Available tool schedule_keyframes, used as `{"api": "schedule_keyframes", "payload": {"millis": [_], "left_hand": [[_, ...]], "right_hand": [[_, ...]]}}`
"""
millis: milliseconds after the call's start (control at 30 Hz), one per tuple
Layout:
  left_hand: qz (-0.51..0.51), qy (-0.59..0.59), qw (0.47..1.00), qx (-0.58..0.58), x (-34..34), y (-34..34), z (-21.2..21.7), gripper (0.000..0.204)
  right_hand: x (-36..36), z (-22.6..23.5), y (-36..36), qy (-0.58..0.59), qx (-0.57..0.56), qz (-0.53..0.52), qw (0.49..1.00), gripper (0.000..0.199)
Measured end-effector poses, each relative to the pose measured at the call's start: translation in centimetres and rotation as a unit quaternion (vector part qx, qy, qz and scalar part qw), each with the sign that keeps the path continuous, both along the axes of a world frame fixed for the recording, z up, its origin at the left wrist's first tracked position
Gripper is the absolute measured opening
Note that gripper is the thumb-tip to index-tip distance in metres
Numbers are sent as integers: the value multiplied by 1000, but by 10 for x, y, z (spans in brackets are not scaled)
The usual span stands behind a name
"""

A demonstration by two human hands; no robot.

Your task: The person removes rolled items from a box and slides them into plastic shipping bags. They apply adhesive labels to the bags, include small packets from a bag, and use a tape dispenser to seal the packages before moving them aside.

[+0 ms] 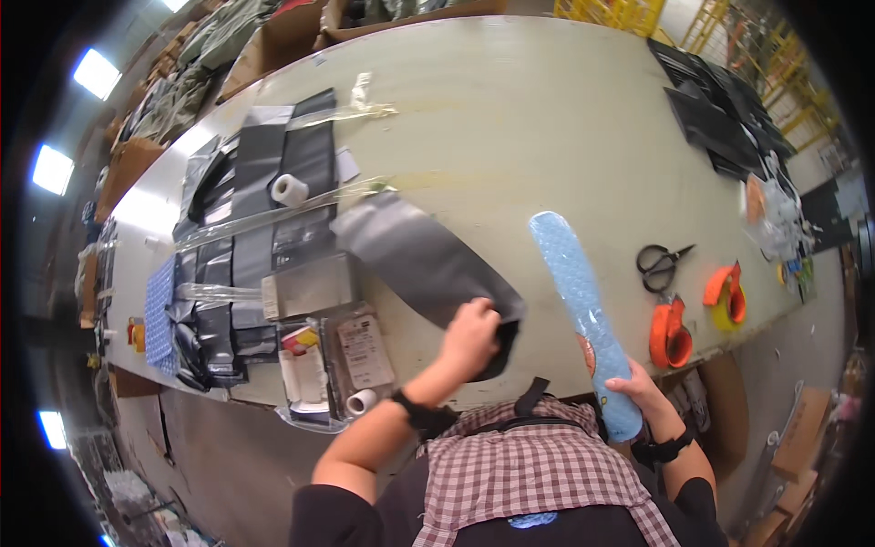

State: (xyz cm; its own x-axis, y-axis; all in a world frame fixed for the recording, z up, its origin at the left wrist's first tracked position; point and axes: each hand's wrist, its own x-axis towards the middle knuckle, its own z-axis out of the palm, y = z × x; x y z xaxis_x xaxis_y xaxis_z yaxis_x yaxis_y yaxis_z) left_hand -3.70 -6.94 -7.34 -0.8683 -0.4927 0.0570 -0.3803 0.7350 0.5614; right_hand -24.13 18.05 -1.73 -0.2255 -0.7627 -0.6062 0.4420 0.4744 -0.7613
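My left hand [472, 339] is closed on the near end of a long grey plastic mailing bag [419, 251], whose dark inner side shows beside my fingers. The bag's far end rests on the table, next to a pile of similar bags. My right hand [638, 387] grips the lower end of a long, narrow light-blue patterned roll [576, 283] in shiny clear wrapping. The roll slants up and away to the left, apart from the bag. Both hands are near the table's front edge.
Grey bags [260, 173] lie piled at left under clear tape strips, with a white roll [290, 190] on top. Nearer are a clear plastic box [313, 287] and labels [365, 351]. At right lie black scissors [658, 267], orange tape dispensers [670, 335] and more dark bags [715, 114].
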Motion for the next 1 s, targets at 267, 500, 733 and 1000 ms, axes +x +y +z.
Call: {"api": "schedule_keyframes", "payload": {"millis": [267, 500, 733, 1000], "left_hand": [[-105, 25, 984, -142, -85, -1, -67, 40], [112, -21, 944, 310, -125, -25, -34, 15], [63, 252, 928, -266, -117, 17, -5, 22], [279, 145, 949, 21, -104, -42, -47, 68]], "right_hand": [[8, 12, 87, 52, 0, 46, 998, 81], [10, 8, 85, 381, 128, 241, 883, 73], [-12, 19, 60, 13, 73, 142, 987, 59], [45, -70, -33, -154, -101, 66, 981, 46]]}}
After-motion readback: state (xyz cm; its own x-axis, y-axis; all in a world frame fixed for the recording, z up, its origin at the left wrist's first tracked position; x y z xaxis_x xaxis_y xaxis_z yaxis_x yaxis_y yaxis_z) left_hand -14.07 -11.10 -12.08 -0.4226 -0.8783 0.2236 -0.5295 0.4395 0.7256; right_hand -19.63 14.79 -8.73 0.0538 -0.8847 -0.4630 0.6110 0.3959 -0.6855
